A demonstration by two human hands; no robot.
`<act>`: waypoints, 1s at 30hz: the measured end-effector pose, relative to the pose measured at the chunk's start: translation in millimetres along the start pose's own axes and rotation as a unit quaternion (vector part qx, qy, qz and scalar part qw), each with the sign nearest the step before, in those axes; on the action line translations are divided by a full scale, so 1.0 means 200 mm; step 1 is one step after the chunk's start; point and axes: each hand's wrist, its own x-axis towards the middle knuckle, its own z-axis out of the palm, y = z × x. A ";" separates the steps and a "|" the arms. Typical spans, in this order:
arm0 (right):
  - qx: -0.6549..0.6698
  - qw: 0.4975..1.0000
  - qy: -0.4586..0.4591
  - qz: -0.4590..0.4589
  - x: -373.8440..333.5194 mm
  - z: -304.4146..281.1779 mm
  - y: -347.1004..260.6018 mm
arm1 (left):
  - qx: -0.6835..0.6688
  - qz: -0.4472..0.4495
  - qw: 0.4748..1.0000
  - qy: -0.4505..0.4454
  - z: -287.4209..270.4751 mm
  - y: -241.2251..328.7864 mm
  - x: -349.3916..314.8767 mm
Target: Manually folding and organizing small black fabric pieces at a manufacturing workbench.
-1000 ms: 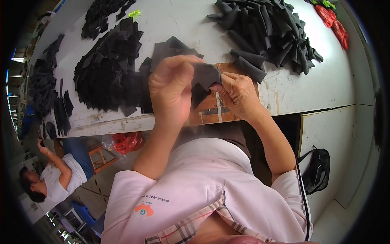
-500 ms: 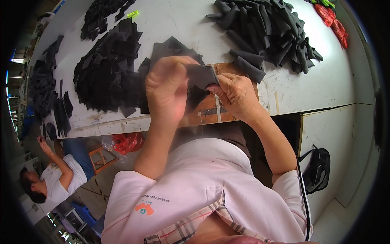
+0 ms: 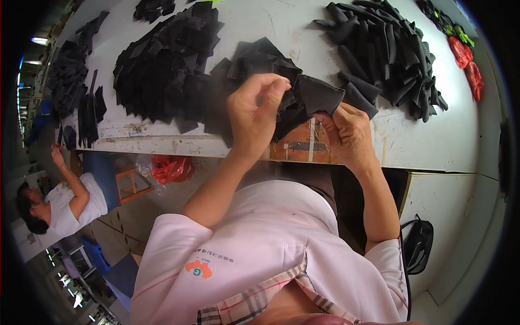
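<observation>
My right hand [image 3: 351,135] grips a small black fabric piece [image 3: 320,96] by its lower edge, thumb and curled fingers closed on it. The piece stands up from the fingers, wider toward its top, with a seam-like upper edge. Just left of it is my left hand [image 3: 254,114], thumb and forefinger pinched together near the fabric's upper left corner. A small gap shows between those fingertips and the fabric, and I cannot make out what is in the pinch. Behind and below the left hand lies a small heap of flat black fabric pieces [image 3: 262,57].
A large pile of flat black pieces [image 3: 162,70] covers the left of the white table [image 3: 254,21]. Curled black pieces [image 3: 387,54] are heaped at right. Red plastic bags [image 3: 466,62] lie far right. A brown board [image 3: 303,146] sits at the near edge. Another person [image 3: 70,200] is at left.
The fabric piece has turned more upright in my right hand. My left hand has come off its left side into a pinch beside it. The whole view has shifted slightly.
</observation>
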 end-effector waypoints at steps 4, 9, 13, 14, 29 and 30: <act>0.459 0.886 0.021 0.061 0.15 -0.21 0.01 | 0.207 -0.022 0.977 0.051 -0.17 -0.29 0.07; 0.585 0.770 0.168 0.192 0.28 -0.25 0.17 | 0.481 -0.095 0.871 0.015 -0.11 -0.38 0.12; 0.518 0.799 0.087 0.294 -0.02 -0.02 0.09 | 0.444 -0.086 0.891 0.020 -0.15 -0.50 0.14; 0.469 0.822 0.057 0.318 -0.07 0.01 0.05 | 0.445 -0.087 0.891 0.017 -0.16 -0.50 0.13; 0.374 0.870 -0.083 0.311 -0.16 0.20 -0.09 | 0.372 -0.125 0.919 0.024 -0.18 -0.43 -0.01; 0.361 0.877 -0.087 0.306 -0.17 0.21 -0.09 | 0.372 -0.125 0.919 0.025 -0.18 -0.42 -0.01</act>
